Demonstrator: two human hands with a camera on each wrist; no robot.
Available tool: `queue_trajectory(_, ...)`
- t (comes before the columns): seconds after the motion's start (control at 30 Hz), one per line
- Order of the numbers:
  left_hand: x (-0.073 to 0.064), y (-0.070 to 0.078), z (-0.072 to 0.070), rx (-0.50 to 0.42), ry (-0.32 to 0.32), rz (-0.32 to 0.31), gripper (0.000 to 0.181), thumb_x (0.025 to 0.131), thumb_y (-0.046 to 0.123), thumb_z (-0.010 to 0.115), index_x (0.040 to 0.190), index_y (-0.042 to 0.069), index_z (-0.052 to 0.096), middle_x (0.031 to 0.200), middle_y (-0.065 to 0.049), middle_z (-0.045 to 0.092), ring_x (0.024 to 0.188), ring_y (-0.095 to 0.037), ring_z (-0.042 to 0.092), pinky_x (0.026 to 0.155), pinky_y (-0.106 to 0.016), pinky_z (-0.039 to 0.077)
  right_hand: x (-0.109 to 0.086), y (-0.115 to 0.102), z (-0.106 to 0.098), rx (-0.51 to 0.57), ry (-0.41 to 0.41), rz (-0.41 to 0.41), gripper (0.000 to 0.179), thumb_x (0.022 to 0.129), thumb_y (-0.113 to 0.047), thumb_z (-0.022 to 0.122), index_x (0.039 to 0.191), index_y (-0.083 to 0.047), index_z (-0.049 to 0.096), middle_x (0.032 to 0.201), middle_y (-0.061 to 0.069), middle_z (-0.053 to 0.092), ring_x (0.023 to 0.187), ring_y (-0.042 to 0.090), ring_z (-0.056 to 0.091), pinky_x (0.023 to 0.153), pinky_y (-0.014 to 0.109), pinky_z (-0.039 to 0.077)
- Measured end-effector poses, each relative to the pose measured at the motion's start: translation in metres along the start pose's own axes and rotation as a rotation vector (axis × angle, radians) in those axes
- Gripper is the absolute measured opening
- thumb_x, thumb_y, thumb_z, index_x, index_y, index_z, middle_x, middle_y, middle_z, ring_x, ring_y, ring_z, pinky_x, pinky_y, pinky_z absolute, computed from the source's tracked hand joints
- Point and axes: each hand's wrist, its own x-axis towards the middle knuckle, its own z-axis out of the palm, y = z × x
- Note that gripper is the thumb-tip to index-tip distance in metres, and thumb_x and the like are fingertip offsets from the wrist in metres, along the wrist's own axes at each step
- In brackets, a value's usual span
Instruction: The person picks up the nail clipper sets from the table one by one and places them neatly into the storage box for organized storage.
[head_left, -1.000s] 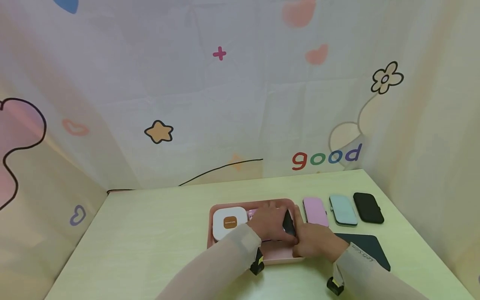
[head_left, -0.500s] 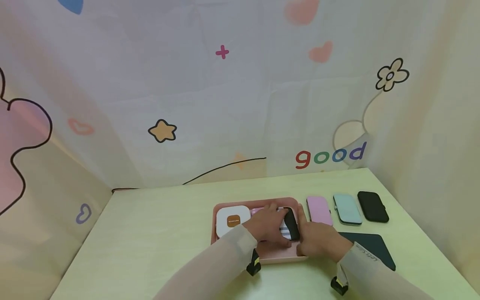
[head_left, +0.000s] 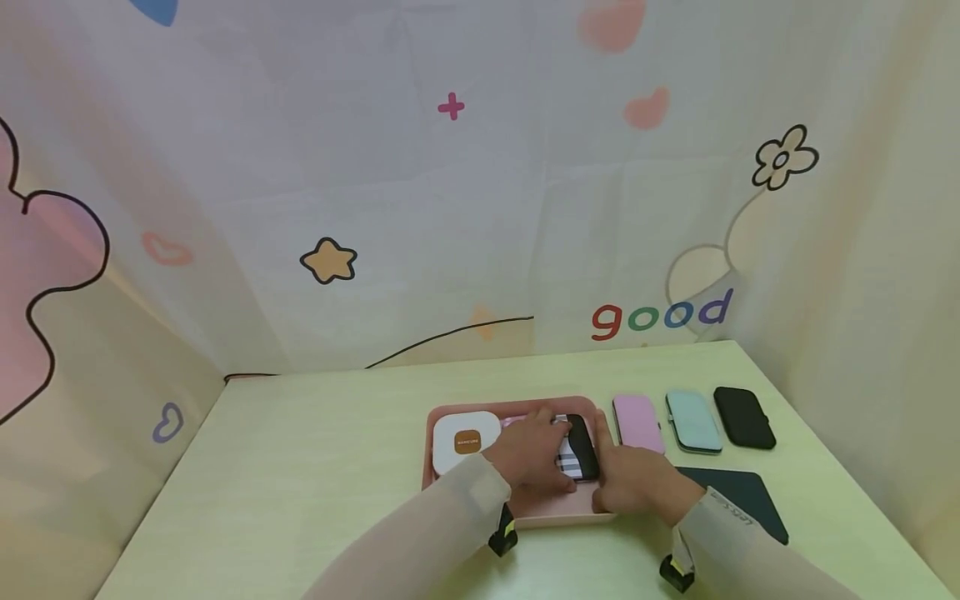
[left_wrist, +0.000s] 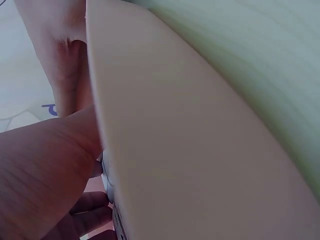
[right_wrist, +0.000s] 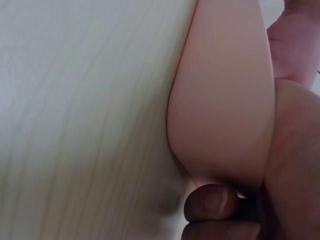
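A pink tray (head_left: 517,408) stands on the table. On its left side sits a white rounded box (head_left: 446,429) with a brown label reading MANICURE. On its right side lies a striped case (head_left: 582,446), white with a black end. My left hand (head_left: 531,454) reaches into the tray and holds this case, thumb at the near edge and fingers at the far edge. Part of a pink patterned thing (head_left: 510,421) shows behind that hand, the remainder hidden. My right hand (head_left: 633,479) grips the tray's right wall; in the right wrist view its fingertips (right_wrist: 215,202) curl against the outside.
To the right of the tray are a pink case (head_left: 637,421), a mint case (head_left: 693,421) and a black case (head_left: 744,417) in a row. A flat dark sheet (head_left: 738,496) lies partly under the right forearm. A printed curtain (head_left: 480,208) stands behind the table.
My left hand has slid slightly left over the striped case, uncovering more of its black end and stripes. The case now lies flatter. The right hand keeps its place on the tray.
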Motion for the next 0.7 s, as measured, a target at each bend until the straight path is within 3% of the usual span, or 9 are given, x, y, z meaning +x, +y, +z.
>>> queue_trajectory(0.27,0.0007,-0.0011,0.0022,-0.005,-0.01,-0.038,0.083,0.08,0.06,0.076,0.148,0.022,0.048,0.15,-0.003,0.045,0.125,-0.016,0.052,0.1,-0.033,0.049,0.0015,0.0018,0.0027,-0.022,0.004,0.008,0.123,0.076,-0.03,0.078,0.16,-0.004,-0.009,0.071,0.002,0.058,0.064,0.02,0.055,0.057,0.035,0.04)
queue_trajectory(0.5,0.0007,-0.0016,0.0036,0.009,-0.021,-0.032,0.085,0.082,0.059,0.074,0.152,0.022,0.044,0.153,-0.003,0.043,0.132,-0.018,0.047,0.106,-0.036,0.046,0.0018,0.0039,0.005,-0.02,0.007,0.002,0.124,0.075,-0.029,0.078,0.159,-0.005,-0.009,0.071,0.002,0.057,0.063,0.02,0.055,0.056,0.035,0.04)
queue_trajectory(0.7,-0.0048,-0.005,0.0004,0.033,0.006,-0.01,0.078,0.085,0.051,0.073,0.151,0.019,0.045,0.149,-0.003,0.047,0.125,-0.016,0.054,0.104,-0.031,0.047,0.0009,0.0019,0.0035,-0.022,0.036,-0.011,0.123,0.074,-0.029,0.078,0.159,-0.003,-0.007,0.072,0.001,0.057,0.064,0.02,0.054,0.058,0.036,0.04)
